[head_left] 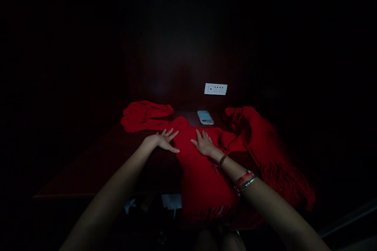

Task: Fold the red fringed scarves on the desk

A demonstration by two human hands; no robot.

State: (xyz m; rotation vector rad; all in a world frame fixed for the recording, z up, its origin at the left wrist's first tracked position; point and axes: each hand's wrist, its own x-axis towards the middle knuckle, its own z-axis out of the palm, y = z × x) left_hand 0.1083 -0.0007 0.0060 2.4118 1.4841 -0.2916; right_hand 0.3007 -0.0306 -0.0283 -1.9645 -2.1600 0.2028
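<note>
Dark tabletop (100, 160) | red scarf (200, 176) | fringed, flattish centrally, rumpled either side

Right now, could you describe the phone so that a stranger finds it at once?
At the back of the dark table, look below the white socket panel. There lies the phone, just beyond the red cloth; its pale blue screen sets it apart.

From its middle, the scarf (196, 168) spreads over the table (88, 172) toward ten, three and six o'clock; phone (205, 117) at one; wall socket (216, 89) behind it.
</note>
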